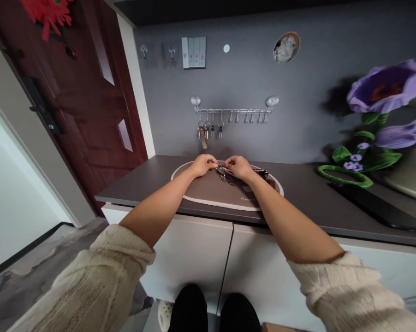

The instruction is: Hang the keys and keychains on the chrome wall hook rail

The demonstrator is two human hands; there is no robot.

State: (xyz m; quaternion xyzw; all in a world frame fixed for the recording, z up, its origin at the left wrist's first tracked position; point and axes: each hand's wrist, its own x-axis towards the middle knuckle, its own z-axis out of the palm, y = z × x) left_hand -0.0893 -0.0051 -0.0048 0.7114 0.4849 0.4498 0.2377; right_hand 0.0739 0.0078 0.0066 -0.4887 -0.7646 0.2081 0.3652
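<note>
Both my arms reach out over a dark countertop (pixel 152 177). My left hand (pixel 204 164) and my right hand (pixel 239 167) are closed in pinches close together, both gripping a bunch of keys (pixel 222 171) just above an oval brown mat with a pale rim (pixel 225 205). More small metal pieces (pixel 228 180) hang or lie below the hands on the mat. A dark object (pixel 263 174) lies on the mat just right of my right hand.
A chrome hook rail (pixel 234 110) on the grey wall holds several keys (pixel 208 130). A dark red door (pixel 86 101) stands at the left. Purple artificial flowers (pixel 384 92) and a dark flat object (pixel 374 205) occupy the right. White cabinet doors (pixel 190 253) are below.
</note>
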